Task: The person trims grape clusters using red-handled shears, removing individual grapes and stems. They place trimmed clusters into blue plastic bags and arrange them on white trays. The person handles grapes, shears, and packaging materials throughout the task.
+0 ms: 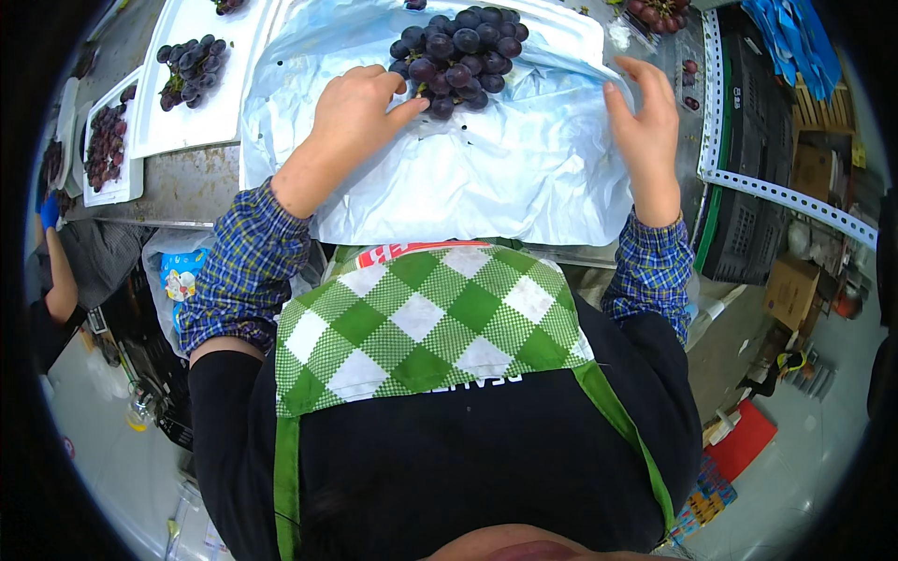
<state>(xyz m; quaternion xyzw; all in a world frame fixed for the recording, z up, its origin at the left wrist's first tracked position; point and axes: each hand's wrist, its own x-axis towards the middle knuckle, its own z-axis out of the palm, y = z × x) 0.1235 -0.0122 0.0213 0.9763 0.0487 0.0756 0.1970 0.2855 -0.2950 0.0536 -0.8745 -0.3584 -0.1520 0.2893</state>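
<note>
A large bunch of dark grapes [459, 59] lies on a crinkled pale plastic sheet [449, 182] spread over a white foam tray or board [572, 24]. My left hand [368, 105] is at the left side of the bunch, thumb and fingers apart, the thumb tip close to the lower left grapes; whether it touches them is not clear. My right hand [645, 116] is at the sheet's right edge, thumb and fingers apart around a raised fold. Whether it pinches the plastic is hard to tell. A few small dark bits lie on the sheet.
A smaller dark bunch [191, 70] lies on a white foam tray [231, 126] at the left, beside a tray of reddish grapes [106, 147]. Reddish grapes [659, 14] sit at the upper right. A perforated metal rail [793, 200] borders black crates [744, 224]. A person's blue-gloved hand [49, 210] shows far left.
</note>
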